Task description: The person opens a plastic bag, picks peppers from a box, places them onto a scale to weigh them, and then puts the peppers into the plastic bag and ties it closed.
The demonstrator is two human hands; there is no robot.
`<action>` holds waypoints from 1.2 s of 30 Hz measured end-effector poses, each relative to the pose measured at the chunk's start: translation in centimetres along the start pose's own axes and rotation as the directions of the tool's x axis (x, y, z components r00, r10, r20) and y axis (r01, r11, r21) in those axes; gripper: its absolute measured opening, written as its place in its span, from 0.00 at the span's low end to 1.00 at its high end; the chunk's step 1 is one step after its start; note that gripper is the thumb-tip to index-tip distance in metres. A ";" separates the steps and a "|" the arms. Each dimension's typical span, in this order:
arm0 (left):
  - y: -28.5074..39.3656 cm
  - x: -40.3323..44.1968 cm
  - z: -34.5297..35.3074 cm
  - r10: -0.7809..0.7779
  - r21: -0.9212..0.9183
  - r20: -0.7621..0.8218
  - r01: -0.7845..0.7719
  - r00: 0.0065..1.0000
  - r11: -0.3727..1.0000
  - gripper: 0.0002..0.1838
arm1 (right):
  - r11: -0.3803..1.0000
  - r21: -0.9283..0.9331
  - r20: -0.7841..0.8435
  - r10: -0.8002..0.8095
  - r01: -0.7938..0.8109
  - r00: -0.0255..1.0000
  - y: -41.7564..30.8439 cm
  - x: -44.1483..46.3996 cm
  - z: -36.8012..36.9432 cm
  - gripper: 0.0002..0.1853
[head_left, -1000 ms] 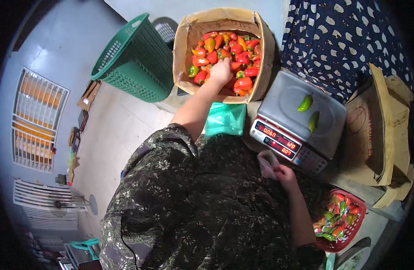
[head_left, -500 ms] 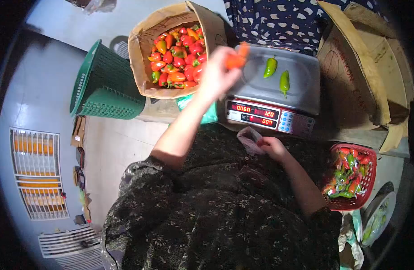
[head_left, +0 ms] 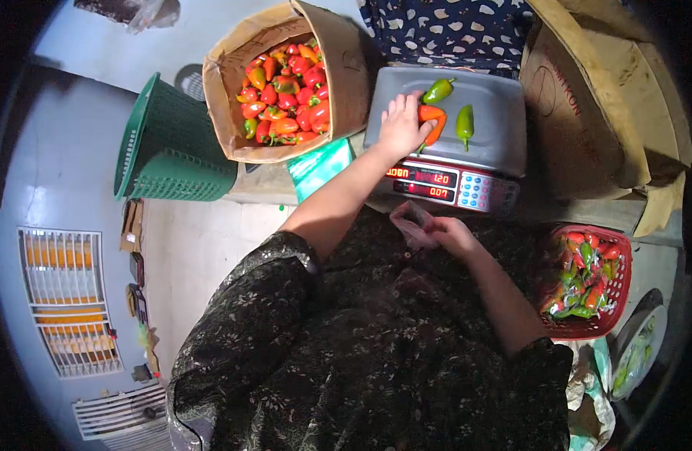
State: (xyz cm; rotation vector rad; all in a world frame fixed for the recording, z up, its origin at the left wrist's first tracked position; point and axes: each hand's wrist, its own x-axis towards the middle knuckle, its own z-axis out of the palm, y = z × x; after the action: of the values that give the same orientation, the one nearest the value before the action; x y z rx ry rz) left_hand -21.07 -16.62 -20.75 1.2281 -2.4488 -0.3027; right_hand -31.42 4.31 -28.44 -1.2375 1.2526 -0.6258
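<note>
Head view: The left hand [head_left: 402, 126] is over the near-left part of the pan of the scale [head_left: 504, 98]. Its fingers are extended and slightly spread, with the thumb against the orange pepper [head_left: 434, 124]; whether they exert any grip on it cannot be told. The orange pepper lies on the pan beside two green peppers, one [head_left: 438, 91] near its upper end and the other [head_left: 465, 126] to its right, apart from it. The right hand [head_left: 452, 234] pinches the rim of a clear plastic bag [head_left: 412, 223] between thumb and fingers, in front of the scale; the bag mouth is partly open. The red display [head_left: 428, 184] is lit, its left end partly covered by the left forearm. A cardboard box [head_left: 347, 83] of mixed peppers stands left of the scale; a red basket [head_left: 622, 282] of bagged peppers is at the right.

Step in hand, as judged: placing the orange pepper on the pan. The next move calls for withdrawing the left fingers fully, so that no hand pressure affects the reading.
</note>
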 end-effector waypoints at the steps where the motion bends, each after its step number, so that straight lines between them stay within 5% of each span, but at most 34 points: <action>1: -0.2 -0.2 0.4 -0.013 0.008 0.008 0.013 1.000 1.000 0.36 | 1.000 0.027 -0.004 0.005 -0.005 1.000 0.1 0.1 0.1 0.12; 4: -0.2 -0.6 0.4 -0.024 -0.053 -0.035 0.022 0.999 0.998 0.34 | 0.999 0.009 0.001 -0.031 0.031 1.000 -0.2 0.0 -0.1 0.12; 7: 0.3 -0.6 -2.0 0.059 -0.290 -0.279 -0.143 0.959 0.946 0.30 | 1.000 0.000 0.000 -0.004 0.004 1.000 -0.5 -0.2 -0.2 0.14; 13: 0.5 -5.1 -6.8 -0.028 -0.469 -0.355 -0.152 0.934 0.870 0.19 | 0.995 0.071 0.010 -0.067 0.066 0.998 -0.7 -0.4 -0.1 0.14; 17: 0.6 -8.6 -7.5 -0.068 -0.556 -0.217 -0.066 0.974 0.829 0.07 | 0.994 0.020 0.026 -0.107 0.106 0.994 0.3 0.1 0.0 0.13; 19: 0.6 -11.0 -5.9 -0.006 -0.580 0.144 0.089 0.990 0.810 0.04 | 0.974 -0.014 0.023 -0.227 0.227 0.974 1.5 0.6 0.2 0.12; 20: 0.4 -12.4 -4.4 0.214 -0.441 0.175 -0.118 0.961 0.890 0.05 | 0.958 -0.031 0.025 -0.286 0.286 0.958 1.8 0.7 0.2 0.12; 22: -1.7 -15.6 0.8 0.362 -0.367 0.405 -0.213 0.839 0.905 0.10 | 0.949 -0.017 0.034 -0.313 0.314 0.949 1.4 0.6 0.0 0.11; 24: -1.5 -16.7 1.0 0.333 -0.288 0.506 -0.207 0.796 0.935 0.14 | 0.938 -0.043 0.034 -0.343 0.344 0.939 1.4 0.4 -0.2 0.10; 27: -0.7 -16.3 -0.9 0.019 -0.093 0.817 0.098 0.576 0.991 0.18 | 0.920 -0.132 0.008 -0.370 0.368 0.929 1.9 0.4 -0.2 0.10; 32: -0.6 -15.9 -3.0 -0.032 0.051 0.752 -0.010 0.658 0.999 0.31 | 0.935 -0.160 -0.118 -0.336 0.316 0.935 1.7 0.6 0.7 0.11; 34: -0.7 -15.3 -4.1 0.214 -0.234 0.683 -0.068 0.698 0.970 0.32 | 0.944 -0.141 -0.105 -0.314 0.298 0.944 1.2 0.5 0.3 0.18; 36: -0.8 -14.1 -5.7 0.459 -0.376 0.440 -0.306 0.772 0.875 0.28 | 0.906 -0.209 -0.137 -0.398 0.367 0.907 2.3 0.9 0.2 0.22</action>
State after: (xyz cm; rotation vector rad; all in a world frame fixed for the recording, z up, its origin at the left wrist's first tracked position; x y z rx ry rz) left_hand -10.35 -5.91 -19.26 0.5287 -2.8908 -0.9338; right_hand -31.56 4.27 -30.87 -1.6306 1.2379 -0.9422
